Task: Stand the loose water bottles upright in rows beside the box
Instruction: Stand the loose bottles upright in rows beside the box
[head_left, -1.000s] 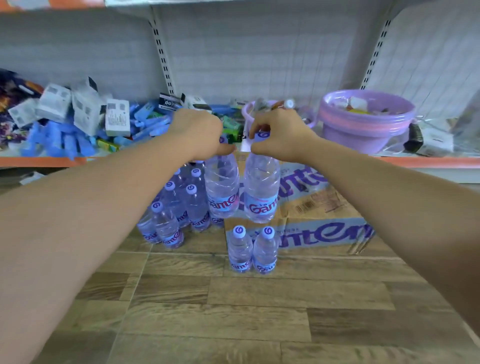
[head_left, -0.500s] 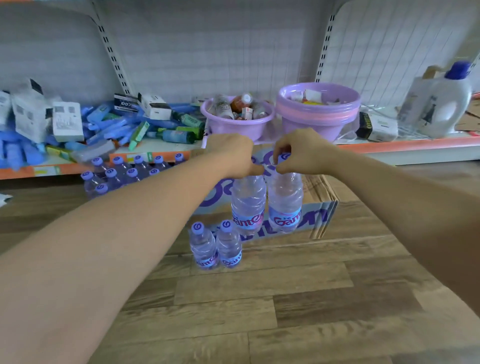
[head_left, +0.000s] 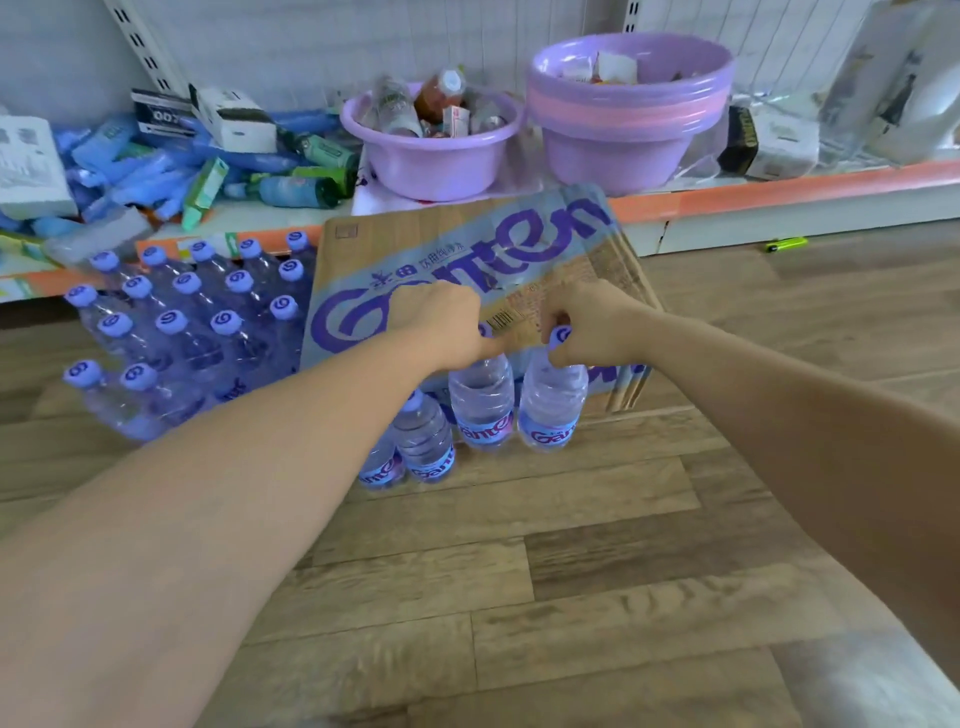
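Note:
My left hand (head_left: 448, 325) grips the cap of a clear water bottle (head_left: 482, 402) with a purple label. My right hand (head_left: 584, 325) pinches the cap of a second bottle (head_left: 551, 410) right beside it. Both bottles are upright, low against the front of the cardboard box (head_left: 415, 260). Two more bottles (head_left: 423, 447) stand on the wooden floor to their left, partly behind my left forearm. Several upright bottles with purple caps (head_left: 197, 317) stand in rows left of the box.
A low shelf behind the box holds two purple basins (head_left: 436, 156) (head_left: 618, 150) with small items, a heap of blue packets and white cartons (head_left: 156, 161), and a white jug at the far right. A green lighter (head_left: 787, 243) lies on the floor.
Both hands have lowered the two bottles from above the box down to its front, next to the two standing there. The camera has tilted and moved in closer.

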